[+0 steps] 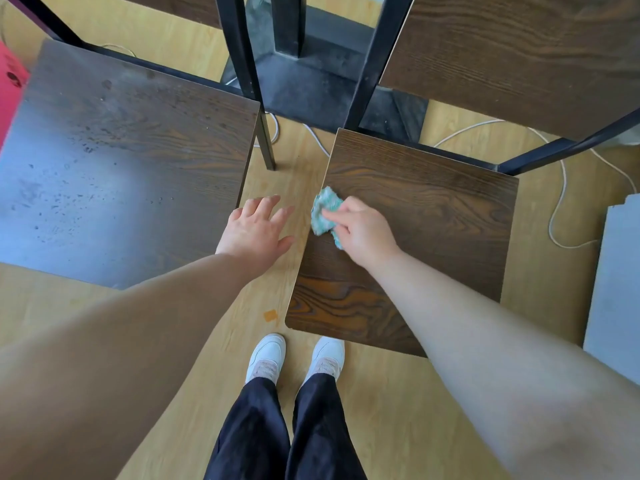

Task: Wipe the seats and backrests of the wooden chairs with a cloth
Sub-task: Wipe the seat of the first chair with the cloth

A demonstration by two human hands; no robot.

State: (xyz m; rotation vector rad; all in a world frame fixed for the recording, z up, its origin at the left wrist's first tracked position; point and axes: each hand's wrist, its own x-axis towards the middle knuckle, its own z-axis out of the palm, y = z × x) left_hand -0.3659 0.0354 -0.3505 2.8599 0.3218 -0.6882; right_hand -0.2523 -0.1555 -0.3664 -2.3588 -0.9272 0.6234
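Head view, looking down past my dark trousers (pixel 277 427) and white shoes (pixel 266 355) on the pale wood floor (pixel 398 410), with a small orange scrap (pixel 270 315) lying just ahead of my toes.

Both bare forearms reach forward. My left hand (pixel 254 230) is flat and relaxed, fingers spread, holding nothing. It hangs over the strip of floor between the two chairs, close to the edge of the left seat (pixel 121 161); I cannot tell whether it touches that edge.

My right hand (pixel 363 230) has its fingers curled round a bunched teal-and-white cloth (pixel 323 213), which is pressed onto the right seat (pixel 433 237) near its left edge, about midway along.

I judge that I am in the middle of wiping this seat. The next move calls for steady downward pressure and strokes across the grain toward the far right corner, keeping the cloth bunched in my fingers.

The left seat carries speckles and a grey sheen; damp or dust, I cannot say. Beyond stands the right backrest (pixel 519 57), which I expect comes after the seat. A black table pedestal (pixel 311 88) stands between the chairs, and a white cable (pixel 561 188) trails over the floor.
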